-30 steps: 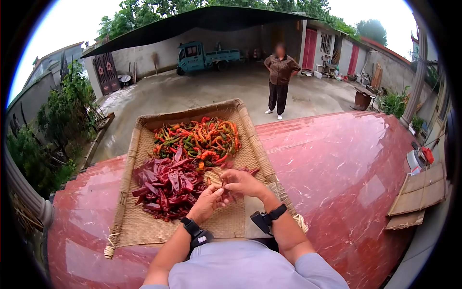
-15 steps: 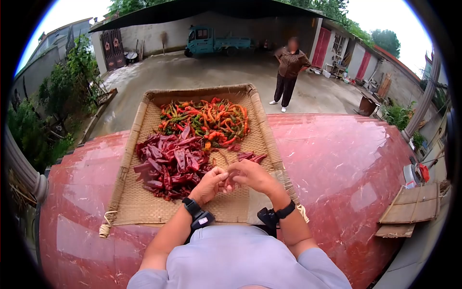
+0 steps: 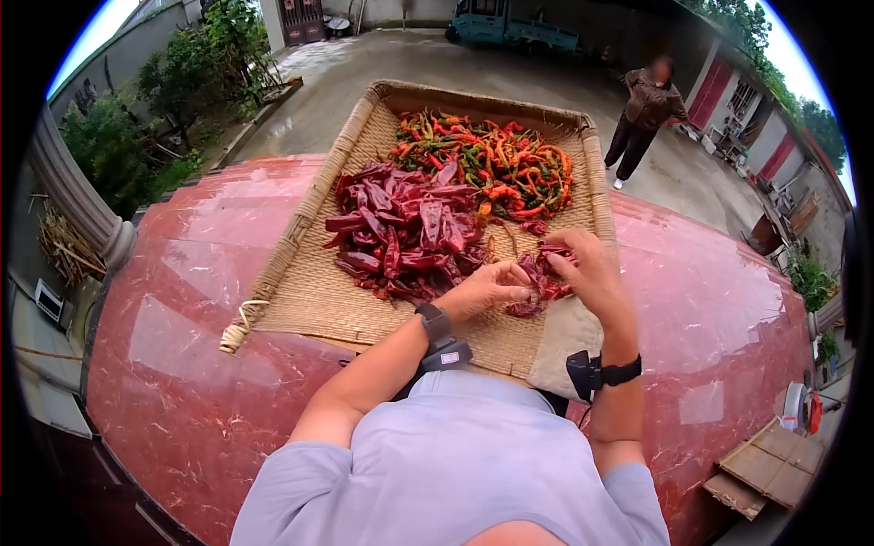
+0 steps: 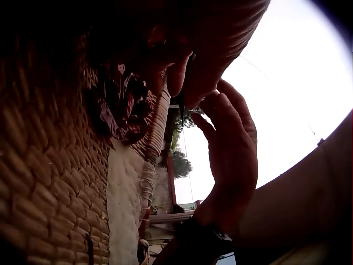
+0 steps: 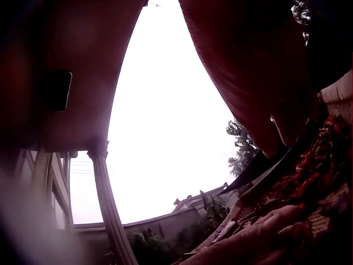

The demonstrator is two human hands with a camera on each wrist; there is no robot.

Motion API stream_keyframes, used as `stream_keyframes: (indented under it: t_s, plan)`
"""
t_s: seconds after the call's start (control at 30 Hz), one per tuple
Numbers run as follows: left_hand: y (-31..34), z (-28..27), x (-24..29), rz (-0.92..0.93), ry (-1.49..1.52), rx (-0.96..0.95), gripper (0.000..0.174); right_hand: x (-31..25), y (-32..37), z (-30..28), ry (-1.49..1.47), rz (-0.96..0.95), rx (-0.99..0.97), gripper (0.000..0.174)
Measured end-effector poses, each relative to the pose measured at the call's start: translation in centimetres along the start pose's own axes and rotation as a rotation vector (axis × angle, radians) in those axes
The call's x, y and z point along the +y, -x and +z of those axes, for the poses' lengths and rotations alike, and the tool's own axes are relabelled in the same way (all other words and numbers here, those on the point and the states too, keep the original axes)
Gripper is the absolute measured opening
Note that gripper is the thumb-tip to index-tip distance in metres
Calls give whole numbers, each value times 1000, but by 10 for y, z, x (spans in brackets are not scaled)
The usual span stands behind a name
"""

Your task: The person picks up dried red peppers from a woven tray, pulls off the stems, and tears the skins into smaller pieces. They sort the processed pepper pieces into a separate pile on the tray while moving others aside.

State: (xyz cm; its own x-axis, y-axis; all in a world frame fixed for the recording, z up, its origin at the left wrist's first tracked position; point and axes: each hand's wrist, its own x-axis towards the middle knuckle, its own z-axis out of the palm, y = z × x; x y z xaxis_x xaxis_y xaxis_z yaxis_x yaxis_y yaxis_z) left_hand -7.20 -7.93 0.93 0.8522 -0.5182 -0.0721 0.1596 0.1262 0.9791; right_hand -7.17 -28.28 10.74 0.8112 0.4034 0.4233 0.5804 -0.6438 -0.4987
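A shallow woven tray [image 3: 296,300] lies in front of me, holding a heap of dark red dried chili peppers [image 3: 391,223] and, farther back, a heap of orange, red and green chilies [image 3: 537,173]. A smaller cluster of dried red chilies [image 3: 544,280] sits at the near right. My left hand [image 3: 482,289] is at that cluster's left edge, thumb and forefinger close together; I cannot tell whether they pinch a chili. My right hand [image 3: 590,273] arches over the cluster from the right, fingers loosely bent and thumb apart in the left wrist view.
A pale cloth-like patch [image 3: 564,341] covers the tray's near right corner. Around the tray spreads a red marble floor [image 3: 200,373]. In the yard beyond, a person [image 3: 645,114] stands near a blue cargo three-wheeler [image 3: 514,27]. Flattened cardboard [image 3: 774,460] lies at the right.
My view has swung, so the tray appears higher and farther right. The hands, earlier together at the fingertips, have parted slightly, the right one moving over the small cluster of dried chilies.
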Motion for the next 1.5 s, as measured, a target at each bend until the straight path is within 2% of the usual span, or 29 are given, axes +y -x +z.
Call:
stream_keyframes:
  t_s: [0.03,0.13,0.17,0.2,0.27,0.3,0.4,0.43,0.57,0.67,0.77,0.8,0.87,0.93,0.97,1.07,1.17,1.3,1.4,1.5]
  plan:
    - [1,-4,-2,-5,0,-40,22,2,-8,14,44,-107,13,28]
    - [0,-10,-3,-117,-223,-255,21,-15,-25,50,51,-188,-60,33]
    - [-1,-12,-15,-11,-122,-436,27,-15,-33,65,50,-217,-99,35]
    - [2,-12,-15,-112,-143,-548,28,-16,-40,78,50,-245,-140,36]
    - [9,-16,-8,-316,-186,-769,30,-22,-51,99,216,-175,-157,39]
    - [11,-17,2,-361,-169,-837,33,-21,-54,108,277,-211,-149,41]
    - [15,-23,6,-327,-200,-841,34,-15,-55,134,176,-178,-146,40]
    - [16,-25,6,-309,-223,-821,35,-12,-56,140,192,-196,-116,32]
    - [30,-29,29,-316,-309,-700,34,-7,-50,141,116,-147,22,21]
    - [50,-38,58,-144,-676,-416,31,-19,-38,107,21,-23,78,15]
    - [78,-39,94,-216,-751,155,24,-19,-26,76,-76,81,166,16]
    - [72,-56,80,38,-888,262,24,-13,-23,69,-77,112,210,17]
    - [70,-61,75,78,-903,553,25,0,-17,60,-41,165,296,18]
    - [62,-65,59,136,-1165,838,33,-1,-11,47,102,240,350,19]
    - [55,-66,54,83,-1204,897,43,-4,-10,44,73,313,353,23]
    - [44,-60,57,-73,-1154,872,46,-1,-10,44,-57,264,303,24]
    - [39,-60,55,-108,-1189,842,40,1,-16,57,-157,136,210,24]
    - [39,-66,52,-125,-1133,818,36,-5,-20,83,-201,143,183,26]
    - [44,-60,53,73,-1079,937,42,1,-17,104,-294,140,125,32]
    - [41,-51,55,174,-969,846,36,-4,-15,108,-589,209,88,40]
